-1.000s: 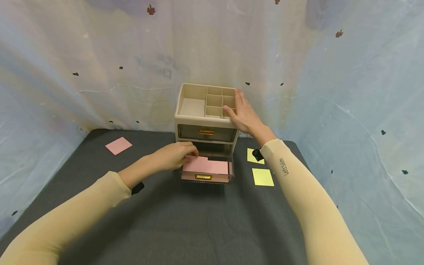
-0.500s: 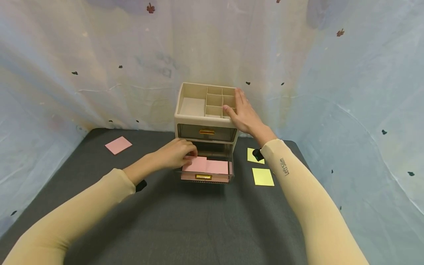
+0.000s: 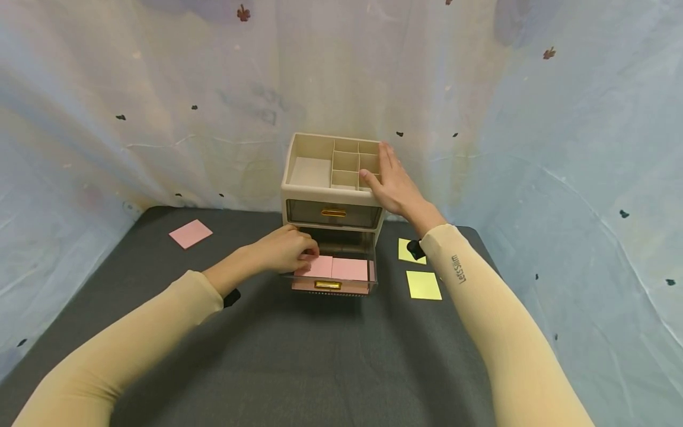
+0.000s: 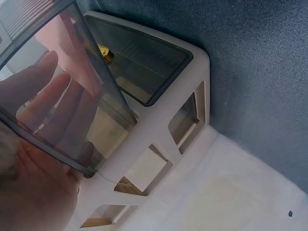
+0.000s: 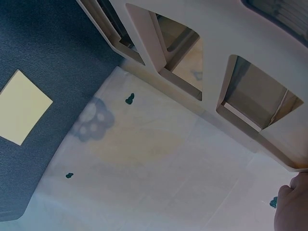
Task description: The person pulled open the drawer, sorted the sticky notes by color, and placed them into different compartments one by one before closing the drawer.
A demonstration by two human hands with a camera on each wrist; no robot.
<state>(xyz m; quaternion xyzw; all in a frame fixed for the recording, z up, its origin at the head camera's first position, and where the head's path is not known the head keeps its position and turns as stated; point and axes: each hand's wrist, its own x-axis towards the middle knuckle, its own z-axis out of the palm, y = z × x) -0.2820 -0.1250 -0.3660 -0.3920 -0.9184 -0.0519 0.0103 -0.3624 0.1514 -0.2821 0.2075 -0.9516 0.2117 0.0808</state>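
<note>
Snug cream sleeves (image 3: 128, 335) are worn on both sides, the right one printed with small dark lettering (image 3: 458, 268) that, from where I stand, seems to read "LetsSlim", while a little black piece (image 3: 232, 298) juts beneath each cuff (image 3: 436, 238) and the fingers (image 3: 385, 161) are bare.
</note>
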